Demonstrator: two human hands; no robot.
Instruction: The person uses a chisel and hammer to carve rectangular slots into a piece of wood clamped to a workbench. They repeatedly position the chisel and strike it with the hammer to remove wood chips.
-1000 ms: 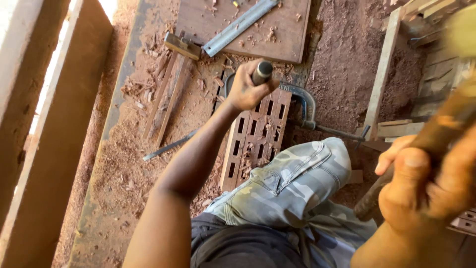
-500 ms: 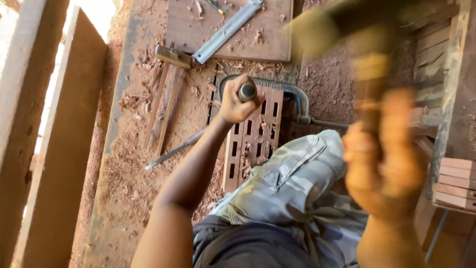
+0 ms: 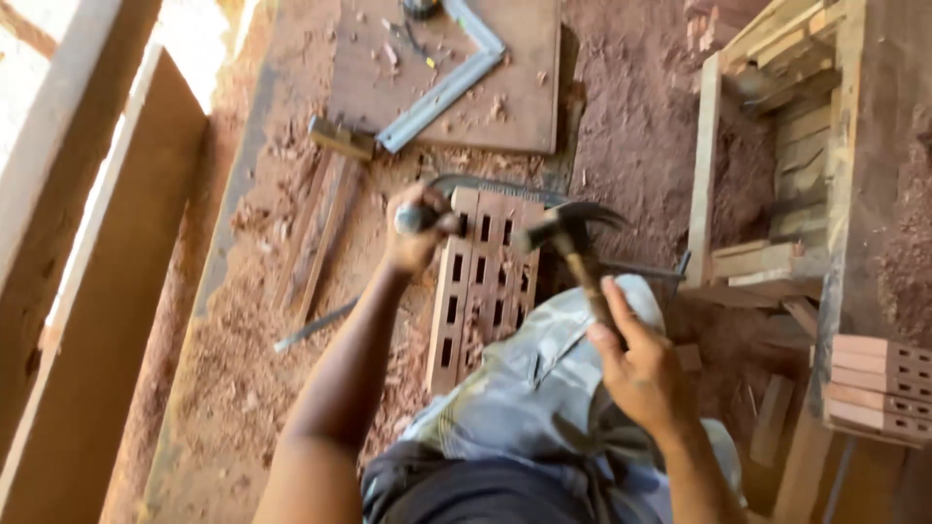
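My left hand (image 3: 413, 233) is closed around a dark chisel-like tool (image 3: 419, 217), holding it against the top left of a red hollow brick (image 3: 482, 291) that lies on the ground. My right hand (image 3: 636, 364) grips the wooden handle of a claw hammer (image 3: 568, 233). The hammer's metal head is low, just right of the tool and over the brick's upper end. My knee in grey trousers (image 3: 524, 388) is bent beside the brick.
A wooden board (image 3: 524, 87) with a metal square (image 3: 447, 87) lies beyond the brick. A second hammer (image 3: 335, 194) rests at left. A curved saw frame (image 3: 505, 184) lies behind the brick. Wooden frames (image 3: 777, 146) and stacked bricks (image 3: 879, 388) stand at right; planks (image 3: 87, 243) at left.
My right hand has swung the hammer down from high at the right to just beside the tool. My left hand stays on the tool at the brick.
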